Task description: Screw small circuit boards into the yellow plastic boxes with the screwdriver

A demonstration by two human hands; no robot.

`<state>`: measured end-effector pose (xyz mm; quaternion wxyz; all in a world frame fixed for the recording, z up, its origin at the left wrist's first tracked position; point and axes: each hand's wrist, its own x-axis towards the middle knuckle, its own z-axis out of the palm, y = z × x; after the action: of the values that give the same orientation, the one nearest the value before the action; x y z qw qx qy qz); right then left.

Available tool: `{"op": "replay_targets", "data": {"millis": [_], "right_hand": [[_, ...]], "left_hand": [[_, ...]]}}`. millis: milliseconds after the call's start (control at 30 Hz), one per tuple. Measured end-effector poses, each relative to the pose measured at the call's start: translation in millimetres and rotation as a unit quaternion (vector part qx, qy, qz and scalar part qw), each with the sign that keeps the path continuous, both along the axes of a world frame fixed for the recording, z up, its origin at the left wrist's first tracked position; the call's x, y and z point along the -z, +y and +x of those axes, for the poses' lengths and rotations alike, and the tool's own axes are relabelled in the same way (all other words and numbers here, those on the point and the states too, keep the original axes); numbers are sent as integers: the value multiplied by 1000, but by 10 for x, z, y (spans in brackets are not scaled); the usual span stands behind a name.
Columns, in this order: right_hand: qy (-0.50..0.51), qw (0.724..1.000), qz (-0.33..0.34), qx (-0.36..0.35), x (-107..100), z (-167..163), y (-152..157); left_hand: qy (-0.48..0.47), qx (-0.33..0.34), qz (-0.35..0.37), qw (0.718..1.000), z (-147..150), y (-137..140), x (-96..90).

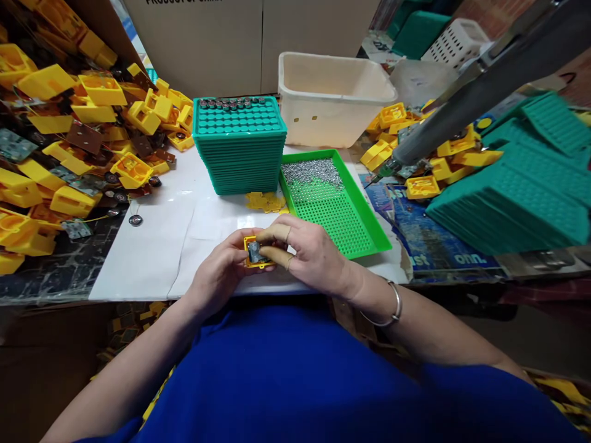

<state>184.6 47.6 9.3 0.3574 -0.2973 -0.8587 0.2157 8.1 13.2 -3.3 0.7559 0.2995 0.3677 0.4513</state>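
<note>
My left hand [220, 266] is closed around the side of a small yellow plastic casing [248, 242], held just above the front edge of the white-covered table. Inside the casing lies a grey circuit board [254, 251]. My right hand [310, 253] reaches in from the other side, its thumb and a finger in tan finger covers, both at the board and the casing's right side. Whether those fingers pinch the board or only press on it, I cannot tell. Flat yellow plastic pieces [265, 202] lie on the table just beyond my hands.
A green tray [369, 231] holds many small screws [314, 172]. Behind stand stacked teal trays [240, 163] with small round parts on top, and a white bin [337, 117]. Yellow casings [101, 92] heap at left. A powered screwdriver [415, 144] hangs at right near more teal trays [512, 184].
</note>
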Motion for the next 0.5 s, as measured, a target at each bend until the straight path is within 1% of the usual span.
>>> {"op": "replay_targets", "data": {"millis": [100, 200, 300, 400, 467, 500], "right_hand": [[8, 1000, -18, 12, -8, -16, -14], [40, 998, -31, 29, 12, -39, -54], [80, 995, -41, 52, 40, -52, -94], [117, 988, -75, 61, 61, -71, -110], [131, 985, -89, 65, 71, -89, -115], [133, 985, -91, 66, 71, -94, -123]], "left_hand": [[40, 6, 29, 999, -17, -17, 46], [111, 3, 110, 988, -30, -73, 89], [171, 16, 192, 966, -49, -116, 100], [221, 34, 266, 938, -76, -117, 84], [238, 43, 305, 921, -90, -108, 74], [236, 47, 314, 919, -92, -104, 73]]}}
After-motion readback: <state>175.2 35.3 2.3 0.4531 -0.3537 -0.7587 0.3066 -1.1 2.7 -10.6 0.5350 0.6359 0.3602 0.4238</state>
